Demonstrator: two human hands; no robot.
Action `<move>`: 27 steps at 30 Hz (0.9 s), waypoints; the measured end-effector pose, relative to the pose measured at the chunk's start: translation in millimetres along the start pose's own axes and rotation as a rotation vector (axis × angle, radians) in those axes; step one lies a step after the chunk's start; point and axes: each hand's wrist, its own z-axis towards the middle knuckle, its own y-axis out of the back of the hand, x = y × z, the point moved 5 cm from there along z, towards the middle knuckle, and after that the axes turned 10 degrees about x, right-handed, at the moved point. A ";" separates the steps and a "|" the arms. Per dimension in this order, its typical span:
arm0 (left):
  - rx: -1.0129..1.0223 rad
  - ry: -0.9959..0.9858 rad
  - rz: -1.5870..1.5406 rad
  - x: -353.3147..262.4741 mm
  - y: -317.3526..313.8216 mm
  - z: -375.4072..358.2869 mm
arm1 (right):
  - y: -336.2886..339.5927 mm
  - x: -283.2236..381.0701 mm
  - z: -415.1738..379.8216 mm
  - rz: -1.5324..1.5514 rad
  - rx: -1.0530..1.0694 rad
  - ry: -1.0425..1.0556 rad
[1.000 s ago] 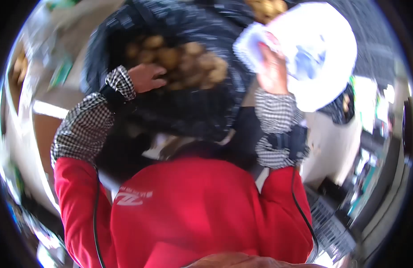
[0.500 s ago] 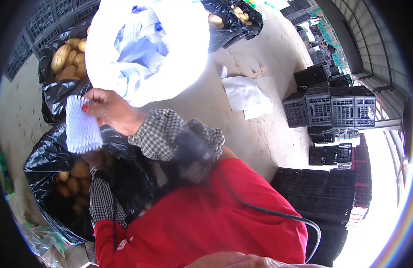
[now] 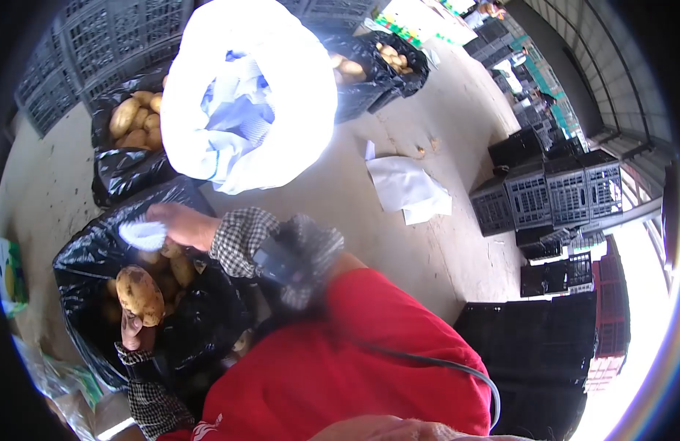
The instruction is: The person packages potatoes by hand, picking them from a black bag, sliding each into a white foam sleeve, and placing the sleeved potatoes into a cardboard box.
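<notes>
My left hand [image 3: 137, 332] holds a large potato [image 3: 141, 295] from below, over an open crate lined with a black bag [image 3: 90, 253]. Beyond it, inside the same bag, lie several more potatoes [image 3: 180, 270]. My right hand [image 3: 183, 224] grips a white foam net sleeve [image 3: 144, 235] just above the potato, without touching it. Both cuffs are checkered. A bright white bag [image 3: 310, 110] full of foam sleeves [image 3: 241, 110] stands beyond my right hand.
Black-lined containers of potatoes stand at the back left [image 3: 123, 173] and back centre [image 3: 369, 88]. A white sheet [image 3: 408, 184] lies on the floor. Black crates [image 3: 531, 195] are stacked at right, and more [image 3: 127, 37] at back left. A cable [image 3: 428, 359] crosses the red clothing.
My left hand has come up from inside the bag with a potato. My right hand has moved lower in the view, and the foam sleeve is now seen more end-on. The view has shifted slightly.
</notes>
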 end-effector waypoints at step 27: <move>-0.664 -0.284 1.126 -59.0 -67.6 -153.2 | -233.3 38.6 -51.0 -0.830 0.285 0.860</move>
